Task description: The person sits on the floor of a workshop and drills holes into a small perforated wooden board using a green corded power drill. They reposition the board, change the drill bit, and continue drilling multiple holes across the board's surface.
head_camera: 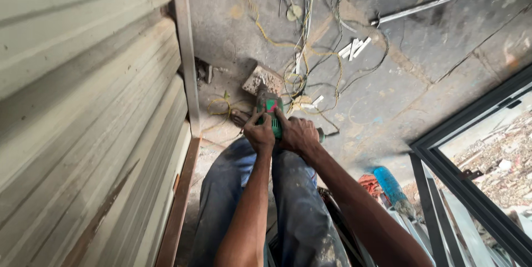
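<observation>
Drill (270,113), green with red trim, sits low between the knees, pointing down at the floor (421,67) beside the shutter (83,106); left hand (259,134) and right hand (298,135) are both closed tight around its body. To work well, I judge, keep it square to the floor and press evenly; loose wires (302,62) lie just beyond, so keep them clear of the bit.
</observation>
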Tool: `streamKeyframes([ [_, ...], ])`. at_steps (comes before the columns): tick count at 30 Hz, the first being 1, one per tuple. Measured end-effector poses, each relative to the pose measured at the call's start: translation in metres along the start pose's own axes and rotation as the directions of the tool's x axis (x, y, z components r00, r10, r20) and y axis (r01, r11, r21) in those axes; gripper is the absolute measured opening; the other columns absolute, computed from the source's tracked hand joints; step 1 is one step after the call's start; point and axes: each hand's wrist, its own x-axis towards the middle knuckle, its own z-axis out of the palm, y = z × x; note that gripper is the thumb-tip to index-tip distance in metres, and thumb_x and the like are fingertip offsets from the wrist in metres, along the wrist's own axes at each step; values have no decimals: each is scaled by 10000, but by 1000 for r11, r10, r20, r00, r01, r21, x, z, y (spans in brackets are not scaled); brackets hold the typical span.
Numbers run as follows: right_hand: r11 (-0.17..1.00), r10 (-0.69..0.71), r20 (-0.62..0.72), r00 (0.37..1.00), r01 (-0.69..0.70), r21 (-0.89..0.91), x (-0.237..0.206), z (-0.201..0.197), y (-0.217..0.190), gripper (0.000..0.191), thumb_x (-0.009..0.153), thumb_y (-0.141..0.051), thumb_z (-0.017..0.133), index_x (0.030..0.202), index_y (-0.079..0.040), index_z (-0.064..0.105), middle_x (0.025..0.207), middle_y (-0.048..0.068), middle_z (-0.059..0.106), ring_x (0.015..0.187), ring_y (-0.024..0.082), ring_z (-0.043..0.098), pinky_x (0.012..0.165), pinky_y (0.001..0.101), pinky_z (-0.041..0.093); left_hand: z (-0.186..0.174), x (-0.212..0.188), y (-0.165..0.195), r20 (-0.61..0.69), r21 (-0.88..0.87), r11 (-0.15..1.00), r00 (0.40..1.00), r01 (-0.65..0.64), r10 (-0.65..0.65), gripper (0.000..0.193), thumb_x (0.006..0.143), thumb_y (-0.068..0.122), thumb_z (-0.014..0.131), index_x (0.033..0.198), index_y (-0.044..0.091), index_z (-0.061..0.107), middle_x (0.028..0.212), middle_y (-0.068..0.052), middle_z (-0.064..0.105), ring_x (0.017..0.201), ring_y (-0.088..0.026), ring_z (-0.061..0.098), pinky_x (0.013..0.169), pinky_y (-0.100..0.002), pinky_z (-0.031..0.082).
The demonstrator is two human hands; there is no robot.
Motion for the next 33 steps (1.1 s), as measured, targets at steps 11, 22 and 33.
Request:
streamKeyframes([
  [11,1000,21,6,1000,-21,-1,0,-2,2,1034,714,-340,797,1606,-250,283,1021,239,706,937,441,703,831,537,544,4,-2,-6,17,-48,999,1000,17,-16,330,856,172,677,1110,-17,773,1261,-295,685,1121,-357,722,964,-372,548],
  [22,999,49,21,999,-49,-3,3,-6,-2,1010,735,-339,785,1602,-275,270,1063,255,688,994,452,684,893,543,526,4,2,-1,14,-27,999,999,37,-37,358,853,174,623,1123,-5,775,1244,-255,702,1075,-342,735,926,-380,549],
  [33,999,52,42,998,-51,-5,-1,-9,-7,968,764,-360,766,1598,-228,293,1042,244,711,938,437,711,824,546,555,-1,4,2,6,-33,999,999,32,-32,353,839,177,631,1088,-25,779,1265,-270,692,1113,-365,720,960,-396,553],
])
